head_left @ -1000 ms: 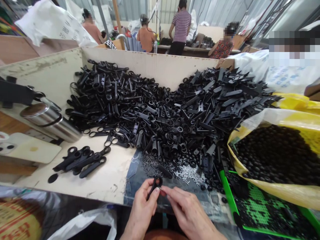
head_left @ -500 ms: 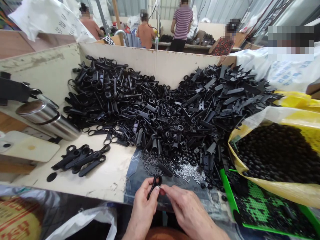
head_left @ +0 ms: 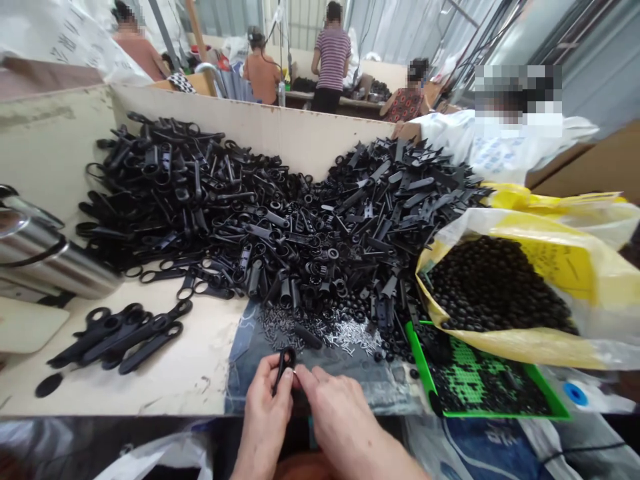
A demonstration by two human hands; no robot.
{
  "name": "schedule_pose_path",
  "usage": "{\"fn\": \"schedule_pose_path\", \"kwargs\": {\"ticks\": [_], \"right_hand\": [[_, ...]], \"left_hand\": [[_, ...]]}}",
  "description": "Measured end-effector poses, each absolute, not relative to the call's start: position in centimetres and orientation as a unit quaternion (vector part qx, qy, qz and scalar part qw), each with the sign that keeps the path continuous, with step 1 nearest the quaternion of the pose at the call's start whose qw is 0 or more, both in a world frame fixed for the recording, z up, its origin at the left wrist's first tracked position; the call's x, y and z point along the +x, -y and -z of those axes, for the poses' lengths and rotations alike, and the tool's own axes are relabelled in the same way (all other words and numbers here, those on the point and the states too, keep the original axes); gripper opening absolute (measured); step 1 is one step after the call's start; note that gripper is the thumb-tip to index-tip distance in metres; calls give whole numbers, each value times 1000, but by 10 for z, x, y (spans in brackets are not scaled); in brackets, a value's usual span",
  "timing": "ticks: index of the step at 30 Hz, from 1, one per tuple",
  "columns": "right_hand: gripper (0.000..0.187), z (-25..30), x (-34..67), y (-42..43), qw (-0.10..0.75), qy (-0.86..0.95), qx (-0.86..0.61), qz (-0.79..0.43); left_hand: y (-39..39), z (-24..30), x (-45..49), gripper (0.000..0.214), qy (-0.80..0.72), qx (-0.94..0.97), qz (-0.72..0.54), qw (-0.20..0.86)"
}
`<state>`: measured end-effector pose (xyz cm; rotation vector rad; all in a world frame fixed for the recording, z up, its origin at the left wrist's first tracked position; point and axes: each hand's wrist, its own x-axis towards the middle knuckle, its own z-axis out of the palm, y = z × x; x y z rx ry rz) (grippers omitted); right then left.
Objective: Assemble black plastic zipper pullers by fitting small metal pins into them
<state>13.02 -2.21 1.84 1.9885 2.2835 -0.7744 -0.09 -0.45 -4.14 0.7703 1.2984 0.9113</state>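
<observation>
**While our left hand pinches a black plastic clip, our right hand stays close beside it**

Both hands sit low in the view, at the near edge of the desk. We hold the clip upright, just above a piece of blue denim, with its looped end pointing up. Our left fingers and thumb press together on its lower part. Our right fingers curve inward with their tips pressed close together, next to the clip and our left hand; we cannot tell whether they touch the clip.

Directly ahead, a large heap of black plastic clips and strips fills the desk, backed by a pale cardboard wall. Tiny silver metal pins lie scattered on the denim at the foot of the heap. To our left, a short row of black clips lies apart on the bare desk, and a steel flask rests on its side beyond them. To our right, a yellow plastic bag holds black beads, and a green tray sits just below it. Farther off, a person in a striped shirt stands with their back to us at another bench.
</observation>
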Motion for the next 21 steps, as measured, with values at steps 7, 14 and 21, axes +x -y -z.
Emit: {"fn": "schedule_pose_path", "kwargs": {"ticks": [7,14,21], "right_hand": [[32,-30,186,32,-178,-669,662,288],[26,13,168,-13,-158,-728,666,50],[23,9,169,-3,-259,-732,628,51]], "left_hand": [[-11,22,-19,54,-550,287,-426,658],[-17,4,-25,45,-520,252,-453,678],[-13,-5,-26,40,-479,132,-489,717]]}}
